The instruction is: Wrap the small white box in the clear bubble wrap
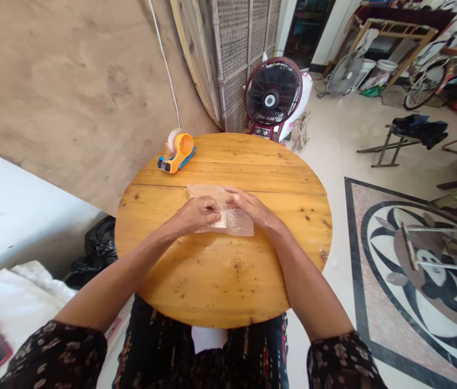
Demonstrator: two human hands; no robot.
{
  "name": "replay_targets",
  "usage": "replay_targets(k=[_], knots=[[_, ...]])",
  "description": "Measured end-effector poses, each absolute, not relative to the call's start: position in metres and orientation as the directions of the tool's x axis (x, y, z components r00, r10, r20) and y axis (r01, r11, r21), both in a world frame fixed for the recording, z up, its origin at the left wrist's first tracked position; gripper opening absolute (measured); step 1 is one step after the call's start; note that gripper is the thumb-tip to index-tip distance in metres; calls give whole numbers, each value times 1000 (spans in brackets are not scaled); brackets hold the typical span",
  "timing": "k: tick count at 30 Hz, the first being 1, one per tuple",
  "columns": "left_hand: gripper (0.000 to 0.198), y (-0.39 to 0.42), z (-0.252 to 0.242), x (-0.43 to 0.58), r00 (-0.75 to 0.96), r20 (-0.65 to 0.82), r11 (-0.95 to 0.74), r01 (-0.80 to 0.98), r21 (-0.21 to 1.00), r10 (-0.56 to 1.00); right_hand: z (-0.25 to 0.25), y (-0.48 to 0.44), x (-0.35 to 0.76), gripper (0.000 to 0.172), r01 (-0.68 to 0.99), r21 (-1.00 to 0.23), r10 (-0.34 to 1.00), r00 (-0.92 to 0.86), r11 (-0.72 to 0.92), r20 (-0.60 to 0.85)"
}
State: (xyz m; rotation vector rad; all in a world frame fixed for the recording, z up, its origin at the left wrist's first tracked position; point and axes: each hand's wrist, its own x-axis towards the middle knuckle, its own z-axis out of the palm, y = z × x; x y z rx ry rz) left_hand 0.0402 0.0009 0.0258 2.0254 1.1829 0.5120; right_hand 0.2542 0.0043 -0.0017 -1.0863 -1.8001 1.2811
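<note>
A clear plastic sheet that looks like bubble wrap (pixel 239 222) lies flat on the round wooden table (pixel 228 275). On it, beneath my fingers, is a small pale flat piece (pixel 221 220), partly hidden. My left hand (pixel 199 212) is over the sheet's left part, with thumb and fingers pinched together at the pale piece; what lies between the fingertips is too small to make out. From the right, my right hand (pixel 253 207) reaches over the sheet's far right part. Its fingers are stretched out toward the left, and no object shows in them.
An orange tape dispenser (pixel 182 150) with a roll of tape stands at the table's far left edge. Behind the table is a dark red fan (pixel 272 94). A wooden board (pixel 91 81) leans on the left. A folding stool (pixel 394 143) stands farther right.
</note>
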Motion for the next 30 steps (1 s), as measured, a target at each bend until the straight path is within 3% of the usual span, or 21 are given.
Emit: replay_targets(k=[5,10,16,21,27,30], knots=[[14,3,25,40,528,9,-363,571,736,849,-9,6,254,77,233,-964,857,-514,132,-7],[15,7,23,38,547,7,-368,552,748,837,-15,6,247,79,232,-954,850,-525,191,43],[15,6,26,40,503,-52,-295,584,756,863,-19,8,243,64,320,-903,870,-481,285,105],[15,2,22,33,487,-3,-332,599,729,873,-17,7,242,46,339,-902,887,-453,269,94],[14,-5,16,31,437,11,-262,520,813,900,-14,4,241,27,306,-924,878,-476,229,60],[15,-9,20,33,435,-51,-180,474,862,899,-10,2,241,22,313,-924,867,-497,220,38]])
